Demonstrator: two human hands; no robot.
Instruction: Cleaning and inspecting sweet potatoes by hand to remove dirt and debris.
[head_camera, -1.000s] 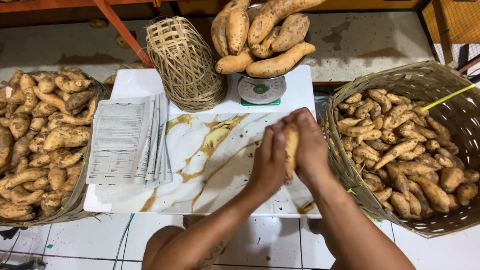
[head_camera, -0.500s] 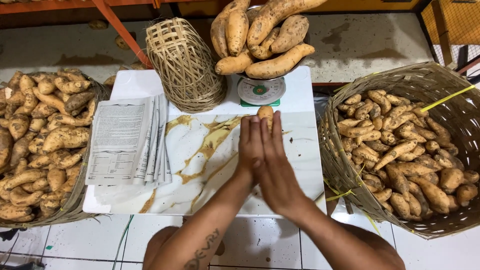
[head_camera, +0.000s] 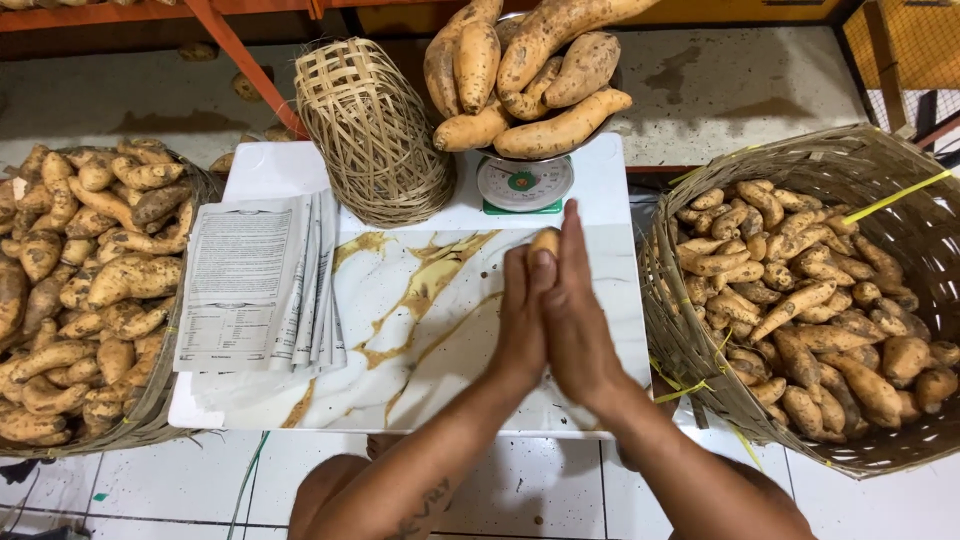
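1. Head view looked straight down at a white tiled floor (head_camera: 130, 480) and a grubby concrete ledge (head_camera: 740, 80) at the back, with orange shelf framing (head_camera: 230, 50) up top, so some kind of produce stall or storeroom.
2. Two big woven baskets sat either side: the left basket (head_camera: 150, 420) heaped full of sweet potatoes, the right basket (head_camera: 700, 330) only part full with smaller ones.
3. Between them was the marble-look tabletop (head_camera: 420, 330), white with gold veins, carrying a stack of newspaper (head_camera: 255, 285), an upturned small wicker basket (head_camera: 375, 135) and a green-dial scale (head_camera: 524, 184) piled with large tubers.
4. Left hand (head_camera: 522, 325) and right hand (head_camera: 578, 320) were pressed flat together, palms sandwiching one small sweet potato (head_camera: 545, 243), its tip poking out above the fingers, over the tabletop just in front of the scale.
5. Progress-wise I'd say mid-job: scale already loaded, plenty left in both baskets, newspaper looked untouched.
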